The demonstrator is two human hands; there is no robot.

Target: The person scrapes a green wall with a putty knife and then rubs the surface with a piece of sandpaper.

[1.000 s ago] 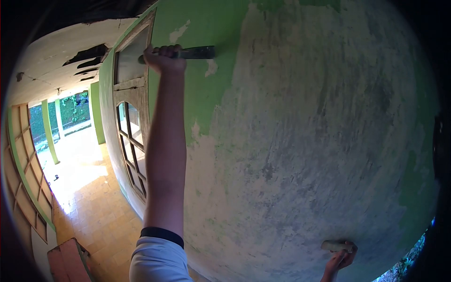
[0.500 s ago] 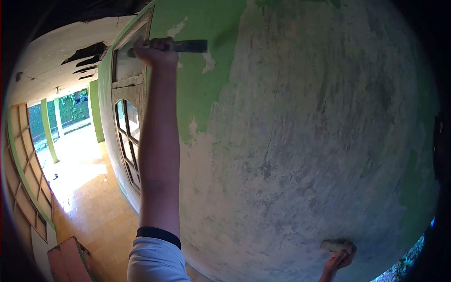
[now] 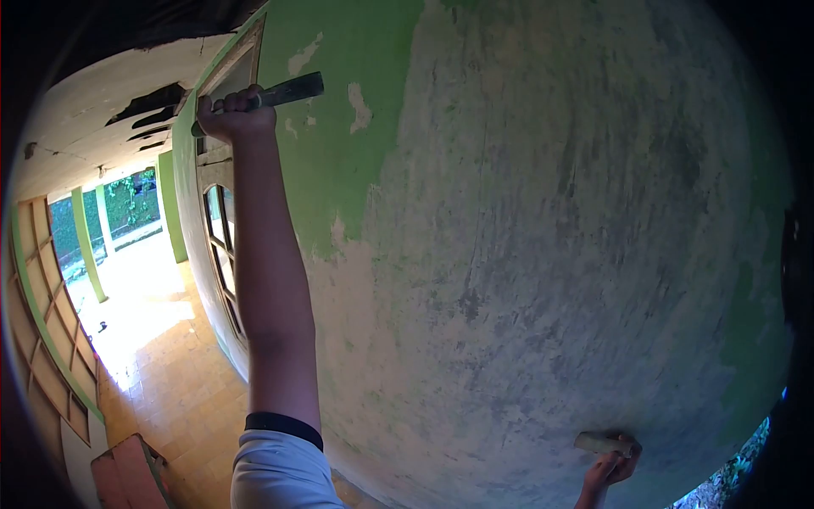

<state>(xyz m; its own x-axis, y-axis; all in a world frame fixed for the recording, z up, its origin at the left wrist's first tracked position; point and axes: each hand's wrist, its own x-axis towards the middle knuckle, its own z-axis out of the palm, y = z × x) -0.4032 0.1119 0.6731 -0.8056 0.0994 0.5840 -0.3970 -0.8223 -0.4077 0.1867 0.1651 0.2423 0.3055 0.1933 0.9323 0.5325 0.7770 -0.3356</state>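
Raised at the upper left, my left hand (image 3: pixel 233 116) is closed around the handle of a scraper (image 3: pixel 292 90). Its broad dark blade points right, in front of green paint (image 3: pixel 339 161) with pale chipped patches. The handle end sticks out on the left, overlapping the window frame in this view. Low on the right, my right hand (image 3: pixel 621 461) grips a flat greyish piece (image 3: pixel 600 443) close against the scraped wall (image 3: pixel 509 280). Part of that piece is hidden by my fingers.
A wooden-framed window (image 3: pixel 219 229) is set in the wall on the left. Beyond it runs a yellowish tiled floor (image 3: pixel 170 356) with green posts (image 3: pixel 89 246). A reddish bench-like piece (image 3: pixel 127 475) stands at lower left. The ceiling (image 3: pixel 93 110) has dark broken gaps.
My left hand has moved left and slightly down with the scraper, whose blade now tilts upward to the right. My right hand has hardly moved.
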